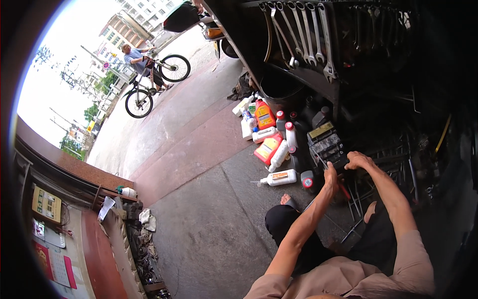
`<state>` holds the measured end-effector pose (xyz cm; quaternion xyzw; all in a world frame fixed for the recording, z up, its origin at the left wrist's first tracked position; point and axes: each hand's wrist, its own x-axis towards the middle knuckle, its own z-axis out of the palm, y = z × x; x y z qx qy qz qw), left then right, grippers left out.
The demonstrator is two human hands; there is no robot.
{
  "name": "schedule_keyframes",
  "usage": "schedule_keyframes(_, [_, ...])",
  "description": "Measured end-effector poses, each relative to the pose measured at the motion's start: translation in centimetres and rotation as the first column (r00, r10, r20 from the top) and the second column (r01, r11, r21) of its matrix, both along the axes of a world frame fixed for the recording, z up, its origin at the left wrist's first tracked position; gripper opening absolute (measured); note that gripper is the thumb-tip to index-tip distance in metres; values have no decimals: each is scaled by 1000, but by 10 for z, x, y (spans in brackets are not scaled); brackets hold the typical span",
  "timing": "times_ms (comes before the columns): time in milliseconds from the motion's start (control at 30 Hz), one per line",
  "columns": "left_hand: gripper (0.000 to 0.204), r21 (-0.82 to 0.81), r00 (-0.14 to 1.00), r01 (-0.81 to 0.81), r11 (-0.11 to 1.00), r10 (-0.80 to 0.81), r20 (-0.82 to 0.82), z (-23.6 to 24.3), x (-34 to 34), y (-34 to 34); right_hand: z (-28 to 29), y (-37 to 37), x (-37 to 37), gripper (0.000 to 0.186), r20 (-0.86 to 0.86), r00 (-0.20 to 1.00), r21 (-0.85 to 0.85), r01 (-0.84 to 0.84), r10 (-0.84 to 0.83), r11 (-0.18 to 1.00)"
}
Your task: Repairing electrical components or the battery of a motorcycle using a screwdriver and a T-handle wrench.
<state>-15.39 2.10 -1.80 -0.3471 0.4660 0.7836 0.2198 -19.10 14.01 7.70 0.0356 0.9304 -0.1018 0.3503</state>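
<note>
While the right hand (358,160), its fingers curled, is at the near edge of the dark boxes (326,144), the left hand (330,174) is just beside them; I cannot tell what either hand pinches. To the left of these boxes are plastic bottles (269,148), and beyond the boxes hang metal wrenches (326,45).

This looks like a small repair workshop, open to the outdoors — a row of steel spanners (323,42) hangs from a dark rack (308,81), and plastic bottles (265,114), like those for oil, crowd the floor (209,219) near dark, boxy blocks (326,144) resembling batteries. Rags (148,219) lie at left. Outside are part of a motorbike (214,33), buildings (127,27) and a person (133,56) with a bicycle (172,68).
</note>
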Motion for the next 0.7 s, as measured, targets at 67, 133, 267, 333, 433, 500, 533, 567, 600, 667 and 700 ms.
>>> schedule_keyframes(67, [51,30,1000,17,999,-17,7,10,-3,9,0,19,-5,51,-71,989,-20,-134,132,991])
schedule_keyframes(133, [52,70,1000,-1,998,3,-16,19,-12,5,10,26,-6,49,-192,945,-73,-282,264,957])
schedule_keyframes(267, [56,180,993,-10,984,30,-110,54,-31,-1,44,32,14,51,-277,944,-251,-254,182,934])
schedule_keyframes(333, [60,151,991,19,988,2,-136,78,-38,-7,68,32,19,50,-107,967,-217,-250,232,943])
schedule_keyframes(433, [65,254,986,-97,962,127,-105,98,-44,-11,76,33,30,42,-262,942,-247,-277,211,929])
schedule_keyframes(500, [66,279,981,-113,954,151,-119,102,-49,-14,87,29,38,29,-435,884,-262,-307,172,915])
schedule_keyframes(533, [66,311,977,-119,943,167,-131,101,-52,-13,91,26,40,29,-434,884,-264,-309,173,914])
schedule_keyframes(567, [64,352,975,-97,931,159,-152,99,-54,-13,92,24,43,26,-524,842,-268,-307,129,913])
schedule_keyframes(600, [64,354,976,-97,930,159,-149,103,-55,-10,93,23,45,24,-608,790,-271,-303,81,914])
schedule_keyframes(667, [65,395,978,-82,915,150,-143,118,-50,5,94,20,47,19,-641,767,-257,-254,33,932])
schedule_keyframes(700, [65,427,976,-108,898,178,-128,123,-48,10,95,13,48,21,-657,754,-334,-257,-29,907])
